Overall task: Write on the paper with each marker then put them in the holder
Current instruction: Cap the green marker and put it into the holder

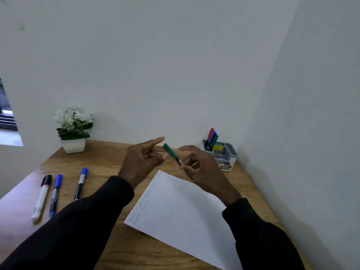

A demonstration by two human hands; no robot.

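1. A light brown wooden desk (136, 250) sits in the corner of two plain white walls.
2. A white sheet of paper (185, 215) lies at an angle on the desk in front of the person, with faint lines of writing (140, 205) along its left edge.
3. Both hands, in black sleeves, are raised over the far end of the paper. The right hand (202, 172) pinches the lower, dark end of a marker. The left hand (142, 160) has its index finger straight and its other fingers loosely bent just beside the marker's upper end. Blur hides whether they touch it.
4. A potted plant with white flowers (74, 125) stands at the far left, by the wall.
5. A grey compartmented plastic holder (226, 152) stands at the far right corner, with red, blue and green markers (212, 137) upright in its back left compartment.
6. Three markers lie side by side on the left: a white one with a black cap (41, 195) and two dark ones with blue caps (55, 193) (80, 184).
7. The slim green marker (171, 152) is tilted in the air between the hands.
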